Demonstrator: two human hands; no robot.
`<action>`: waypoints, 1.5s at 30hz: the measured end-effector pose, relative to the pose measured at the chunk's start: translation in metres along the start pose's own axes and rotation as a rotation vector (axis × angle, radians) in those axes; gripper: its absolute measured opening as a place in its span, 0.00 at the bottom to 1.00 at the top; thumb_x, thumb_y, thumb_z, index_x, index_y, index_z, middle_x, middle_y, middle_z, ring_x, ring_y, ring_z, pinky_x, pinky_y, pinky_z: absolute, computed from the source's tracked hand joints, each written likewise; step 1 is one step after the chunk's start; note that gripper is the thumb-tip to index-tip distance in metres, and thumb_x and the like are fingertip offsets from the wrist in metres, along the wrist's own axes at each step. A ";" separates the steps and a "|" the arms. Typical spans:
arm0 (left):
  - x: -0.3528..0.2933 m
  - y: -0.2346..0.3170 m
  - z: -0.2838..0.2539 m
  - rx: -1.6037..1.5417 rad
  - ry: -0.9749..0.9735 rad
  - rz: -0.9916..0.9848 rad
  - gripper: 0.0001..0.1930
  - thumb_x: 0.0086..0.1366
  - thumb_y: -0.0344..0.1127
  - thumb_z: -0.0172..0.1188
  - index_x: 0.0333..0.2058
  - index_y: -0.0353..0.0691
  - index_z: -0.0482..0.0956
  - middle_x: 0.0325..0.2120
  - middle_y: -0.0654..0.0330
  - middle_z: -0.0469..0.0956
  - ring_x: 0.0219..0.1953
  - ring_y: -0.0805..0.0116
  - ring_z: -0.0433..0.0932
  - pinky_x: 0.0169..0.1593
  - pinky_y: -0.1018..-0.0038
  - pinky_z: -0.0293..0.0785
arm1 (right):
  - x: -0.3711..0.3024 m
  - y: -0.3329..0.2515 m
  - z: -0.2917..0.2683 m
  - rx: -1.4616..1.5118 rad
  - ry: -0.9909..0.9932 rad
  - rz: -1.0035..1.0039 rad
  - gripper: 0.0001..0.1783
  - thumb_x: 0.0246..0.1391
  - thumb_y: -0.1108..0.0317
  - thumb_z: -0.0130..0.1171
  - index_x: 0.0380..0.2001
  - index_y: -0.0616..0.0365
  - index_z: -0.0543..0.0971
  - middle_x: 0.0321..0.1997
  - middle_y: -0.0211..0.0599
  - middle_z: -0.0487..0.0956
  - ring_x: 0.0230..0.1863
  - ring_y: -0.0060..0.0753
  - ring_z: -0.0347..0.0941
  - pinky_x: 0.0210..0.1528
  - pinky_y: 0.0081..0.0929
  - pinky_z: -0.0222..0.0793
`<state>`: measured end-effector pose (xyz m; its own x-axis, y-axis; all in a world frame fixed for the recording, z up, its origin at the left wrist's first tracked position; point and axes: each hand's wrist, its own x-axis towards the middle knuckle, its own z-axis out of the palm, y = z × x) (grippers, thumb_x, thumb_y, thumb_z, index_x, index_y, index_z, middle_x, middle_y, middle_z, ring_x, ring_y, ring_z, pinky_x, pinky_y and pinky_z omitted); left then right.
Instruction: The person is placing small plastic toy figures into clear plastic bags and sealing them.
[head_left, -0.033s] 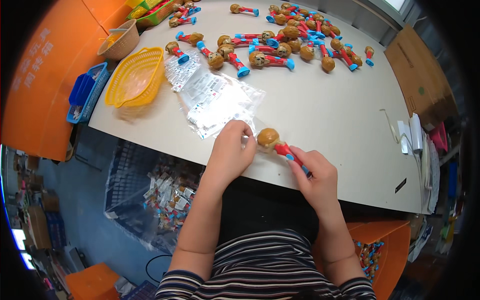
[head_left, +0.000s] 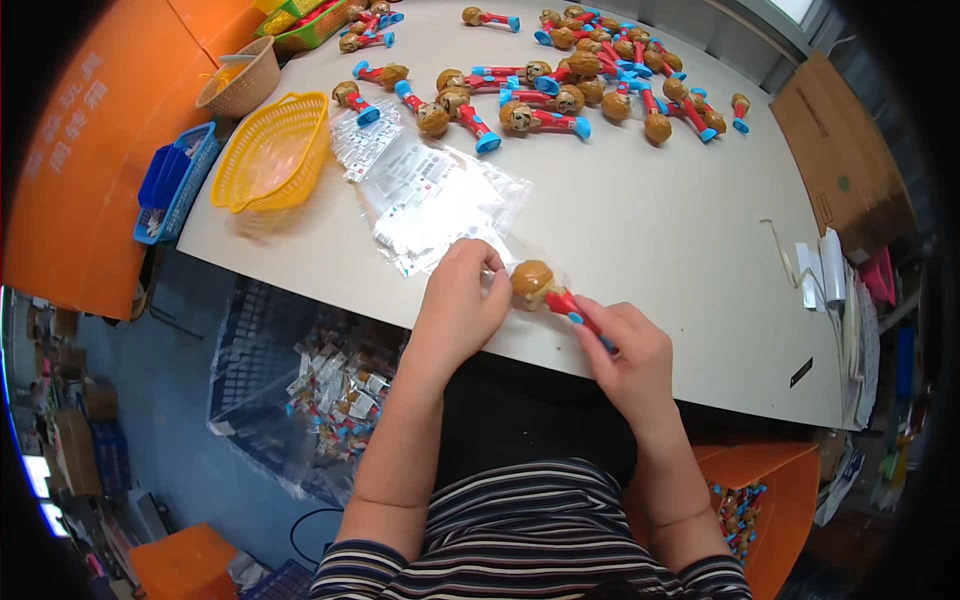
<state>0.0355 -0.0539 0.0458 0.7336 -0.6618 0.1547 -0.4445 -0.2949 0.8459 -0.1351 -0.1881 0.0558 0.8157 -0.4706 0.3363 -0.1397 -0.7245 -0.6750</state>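
Observation:
My right hand (head_left: 627, 345) is closed round the red and blue body of a toy figure (head_left: 534, 283) with a round brown head. The figure lies tilted over the near edge of the table, its head pointing left. Close beside that head, my left hand (head_left: 468, 298) has thumb and fingers pinched on a clear plastic bag (head_left: 520, 249). The bag's film is faint and shows partly around the head. Just beyond my left hand lies a spread stack of printed clear bags (head_left: 430, 200), bright with glare.
Loose toy figures (head_left: 590, 75) are heaped along the far side of the table (head_left: 700, 240). Yellow (head_left: 225, 165) and blue baskets (head_left: 200, 185) stand at left. Below are a blue crate (head_left: 225, 385) of bagged figures and an orange bin (head_left: 790, 490). A cardboard box (head_left: 840, 150) stands at right.
The toy figure has shifted slightly left, its head now nearer my left fingers. My right hand has moved a little left with it; my left hand has barely moved.

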 end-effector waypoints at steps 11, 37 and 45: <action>-0.008 0.016 0.023 0.154 0.029 0.407 0.06 0.59 0.23 0.56 0.36 0.31 0.71 0.43 0.44 0.72 0.54 0.36 0.70 0.61 0.54 0.65 | -0.003 0.012 0.016 0.168 0.123 0.095 0.17 0.50 0.74 0.67 0.46 0.58 0.82 0.30 0.40 0.80 0.27 0.33 0.75 0.30 0.22 0.70; -0.039 0.027 0.030 0.130 -0.009 0.388 0.07 0.61 0.26 0.57 0.37 0.32 0.72 0.48 0.43 0.71 0.59 0.34 0.66 0.62 0.41 0.59 | 0.008 0.044 0.006 0.094 -0.057 -0.344 0.24 0.42 0.77 0.70 0.46 0.58 0.77 0.50 0.41 0.76 0.42 0.39 0.76 0.42 0.29 0.73; -0.034 0.016 0.030 0.238 0.181 0.353 0.06 0.60 0.24 0.59 0.36 0.35 0.73 0.50 0.43 0.71 0.59 0.35 0.68 0.63 0.50 0.62 | 0.010 0.032 0.027 0.194 -0.103 -0.098 0.27 0.45 0.73 0.70 0.50 0.60 0.75 0.51 0.43 0.76 0.45 0.39 0.75 0.48 0.31 0.73</action>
<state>-0.0123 -0.0568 0.0391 0.5848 -0.6250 0.5170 -0.7733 -0.2371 0.5881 -0.1165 -0.2022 0.0193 0.8746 -0.3413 0.3444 0.0457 -0.6490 -0.7594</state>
